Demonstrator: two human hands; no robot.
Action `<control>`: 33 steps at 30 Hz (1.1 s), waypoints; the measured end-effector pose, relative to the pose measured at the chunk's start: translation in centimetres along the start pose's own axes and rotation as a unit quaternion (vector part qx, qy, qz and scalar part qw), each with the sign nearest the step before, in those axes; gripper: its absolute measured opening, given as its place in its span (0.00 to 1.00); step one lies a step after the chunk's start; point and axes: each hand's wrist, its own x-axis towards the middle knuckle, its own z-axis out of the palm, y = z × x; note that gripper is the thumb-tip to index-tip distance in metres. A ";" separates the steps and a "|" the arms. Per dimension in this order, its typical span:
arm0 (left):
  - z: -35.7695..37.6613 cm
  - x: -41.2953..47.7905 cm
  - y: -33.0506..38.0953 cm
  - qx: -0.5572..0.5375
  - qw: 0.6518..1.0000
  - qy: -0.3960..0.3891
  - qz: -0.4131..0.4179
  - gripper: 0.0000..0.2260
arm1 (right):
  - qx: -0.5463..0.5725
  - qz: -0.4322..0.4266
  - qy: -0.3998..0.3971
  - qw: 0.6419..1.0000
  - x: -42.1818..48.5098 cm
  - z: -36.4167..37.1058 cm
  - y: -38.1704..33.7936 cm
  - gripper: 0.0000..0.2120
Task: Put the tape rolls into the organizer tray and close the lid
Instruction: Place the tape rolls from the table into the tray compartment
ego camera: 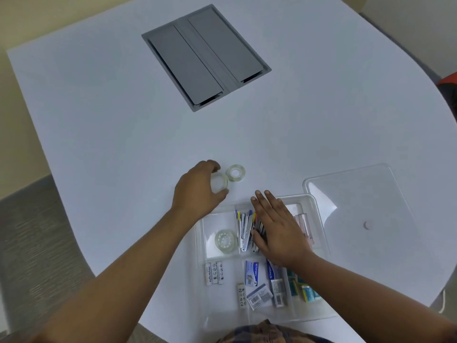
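My left hand (197, 188) curls around a clear tape roll (219, 183) that lies on the white table, thumb and fingers on its rim. A second clear tape roll (236, 172) lies flat just to its right, touching it. A third tape roll (225, 240) rests in the upper-left compartment of the clear organizer tray (319, 211). My right hand (277, 230) lies flat with fingers spread over the tray's middle compartment, on the pens and staple strips. The clear lid (358, 194) lies on the table to the right of the tray.
A grey cable hatch (206, 56) is set into the table (99, 107) at the back. The tray also holds batteries (214, 273), small boxes and cards. The table's curved edge runs at the left and right, with carpet below.
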 end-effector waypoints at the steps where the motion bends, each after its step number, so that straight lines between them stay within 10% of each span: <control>1: -0.2 -1.2 0.0 0.000 1.000 -0.005 0.015 0.23 | 0.000 -0.001 0.000 1.000 0.0 0.0 0.0 0.34; 12: 2.1 -8.1 -0.8 0.120 0.977 -0.176 0.005 0.27 | 0.004 -0.005 0.007 1.000 -0.1 0.0 0.1 0.34; 21: 0.6 -5.8 -1.0 -0.062 0.995 0.010 -0.082 0.20 | 0.005 -0.004 0.007 1.000 0.0 0.3 0.3 0.34; 33: 3.7 3.6 -0.1 0.055 0.996 -0.067 0.008 0.24 | 0.015 -0.001 0.007 1.000 0.0 -0.1 0.0 0.33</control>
